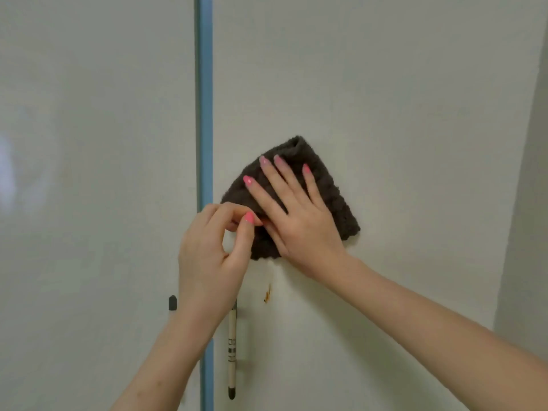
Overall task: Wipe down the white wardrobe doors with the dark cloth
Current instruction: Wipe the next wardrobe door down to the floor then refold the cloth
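A dark brown cloth (299, 152) lies folded flat against the right white wardrobe door (385, 99). My right hand (296, 215) presses on it with the fingers spread, palm flat. My left hand (210, 250) is beside it at the cloth's lower left edge, thumb and fingertips pinched together at the cloth's edge near my right thumb. The left white door (89, 143) fills the left half of the view. A small orange-brown stain (267, 295) marks the right door just below the cloth.
A blue vertical strip (204, 99) runs between the two doors. A slim beige bar handle with a dark tip (232, 351) hangs on the right door below my left hand; a small dark handle end (172, 302) shows on the left door. A wall edge (527, 203) lies at far right.
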A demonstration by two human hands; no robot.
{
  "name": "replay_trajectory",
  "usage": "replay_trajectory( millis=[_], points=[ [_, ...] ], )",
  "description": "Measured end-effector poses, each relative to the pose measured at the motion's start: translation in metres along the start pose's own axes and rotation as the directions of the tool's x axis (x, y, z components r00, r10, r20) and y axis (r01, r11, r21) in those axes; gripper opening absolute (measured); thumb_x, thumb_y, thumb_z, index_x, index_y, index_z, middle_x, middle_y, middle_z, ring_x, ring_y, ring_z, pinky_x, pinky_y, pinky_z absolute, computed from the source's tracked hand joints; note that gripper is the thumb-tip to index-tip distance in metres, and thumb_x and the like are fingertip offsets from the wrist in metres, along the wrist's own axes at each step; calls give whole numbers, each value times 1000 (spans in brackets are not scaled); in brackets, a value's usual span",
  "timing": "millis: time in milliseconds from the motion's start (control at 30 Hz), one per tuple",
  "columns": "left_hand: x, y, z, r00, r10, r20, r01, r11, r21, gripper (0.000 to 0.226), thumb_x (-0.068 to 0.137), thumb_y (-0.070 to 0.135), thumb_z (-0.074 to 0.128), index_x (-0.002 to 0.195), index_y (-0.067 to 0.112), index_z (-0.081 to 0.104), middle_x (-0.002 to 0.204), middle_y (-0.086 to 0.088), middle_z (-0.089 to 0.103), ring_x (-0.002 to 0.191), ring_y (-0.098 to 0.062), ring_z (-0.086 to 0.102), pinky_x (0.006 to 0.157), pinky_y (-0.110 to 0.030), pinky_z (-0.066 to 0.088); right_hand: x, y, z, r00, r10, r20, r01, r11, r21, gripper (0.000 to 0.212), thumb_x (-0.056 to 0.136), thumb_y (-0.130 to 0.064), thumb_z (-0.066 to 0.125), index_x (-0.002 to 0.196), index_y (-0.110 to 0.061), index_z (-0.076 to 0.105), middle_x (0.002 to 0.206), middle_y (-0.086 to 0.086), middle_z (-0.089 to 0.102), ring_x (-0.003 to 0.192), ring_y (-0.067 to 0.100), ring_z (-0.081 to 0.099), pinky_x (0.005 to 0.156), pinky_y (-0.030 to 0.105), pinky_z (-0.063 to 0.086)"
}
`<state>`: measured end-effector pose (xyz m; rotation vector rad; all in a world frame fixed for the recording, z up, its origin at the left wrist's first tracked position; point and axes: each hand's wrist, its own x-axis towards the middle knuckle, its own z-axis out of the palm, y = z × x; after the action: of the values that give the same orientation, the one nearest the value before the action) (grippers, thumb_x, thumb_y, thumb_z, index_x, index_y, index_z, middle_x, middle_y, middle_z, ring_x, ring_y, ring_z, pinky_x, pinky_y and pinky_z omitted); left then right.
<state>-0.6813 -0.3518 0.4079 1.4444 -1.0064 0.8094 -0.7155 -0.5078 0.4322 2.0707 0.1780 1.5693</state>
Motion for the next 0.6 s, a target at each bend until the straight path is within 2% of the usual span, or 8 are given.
replay_trajectory(
  millis=[100, 167, 233, 333, 400, 467, 533, 600],
  points=[
    [-5, -8, -12, 1000, -16, -12, 16, 1000, 19, 26, 87, 38, 40, 84, 23, 62, 85, 11, 59, 84, -1, 54, 75, -8, 37, -64, -22, 6, 949, -261, 178, 263, 965, 13, 50, 95, -13, 42, 145, -13, 37, 154, 13, 28, 144, 28, 21, 118, 48, 15],
    [-8, -13, -23, 999, -44, -25, 45, 999, 31, 25, 87, 39, 39, 83, 27, 61, 88, 14, 59, 86, 0, 54, 75, -6, 36, -102, -25, 5, 901, -348, 259, 357, 934, 15, 49, 95, -9, 35, 143, -13, 41, 153, 11, 30, 144, 27, 23, 119, 45, 12],
    [-10, -16, -36, 997, -60, -43, 62, 997, 44, 24, 87, 40, 39, 82, 30, 60, 89, 15, 59, 87, 1, 53, 75, -5, 36, -120, -17, 2, 857, -425, 291, 440, 898, 16, 49, 95, -6, 30, 141, -13, 44, 151, 11, 33, 142, 26, 28, 119, 45, 12],
    [-9, -17, -52, 997, -49, -62, 54, 995, 79, 24, 86, 40, 38, 82, 31, 60, 89, 17, 59, 87, 2, 53, 75, -5, 36, -101, 5, -4, 807, -530, 260, 546, 838, 12, 44, 97, -8, 35, 139, -16, 48, 149, 10, 37, 141, 26, 30, 117, 51, 16],
    [-7, -18, -59, 996, -43, -80, 51, 994, 99, 24, 87, 39, 38, 83, 29, 60, 89, 17, 58, 87, 1, 52, 75, -5, 36, -61, 19, -7, 878, -453, 154, 467, 881, -76, 44, 98, -10, 40, 139, -22, 49, 148, 11, 37, 140, 28, 31, 115, 55, 18],
    [-4, -18, -60, 995, -44, -89, 53, 993, 103, 23, 87, 38, 39, 82, 30, 60, 88, 16, 58, 87, -1, 53, 75, -6, 36, -14, 26, -9, 958, -287, 14, 285, 944, -165, 52, 93, -6, 49, 140, -27, 46, 149, 15, 34, 141, 31, 28, 114, 59, 17],
    [-1, -18, -56, 997, -45, -67, 52, 992, 115, 23, 88, 38, 39, 82, 30, 60, 88, 16, 58, 87, -1, 53, 75, -6, 36, 28, 27, -7, 980, -188, -68, 169, 960, -221, 57, 90, -2, 52, 141, -27, 45, 149, 18, 34, 141, 34, 28, 113, 62, 15],
    [2, -17, -49, 997, -61, -44, 65, 991, 116, 22, 89, 36, 41, 82, 28, 61, 87, 15, 58, 86, -1, 53, 74, -6, 35, 50, 21, -2, 988, -134, -78, 120, 979, -165, 51, 92, -6, 52, 140, -22, 47, 148, 17, 37, 140, 35, 30, 113, 61, 15]
  ],
)
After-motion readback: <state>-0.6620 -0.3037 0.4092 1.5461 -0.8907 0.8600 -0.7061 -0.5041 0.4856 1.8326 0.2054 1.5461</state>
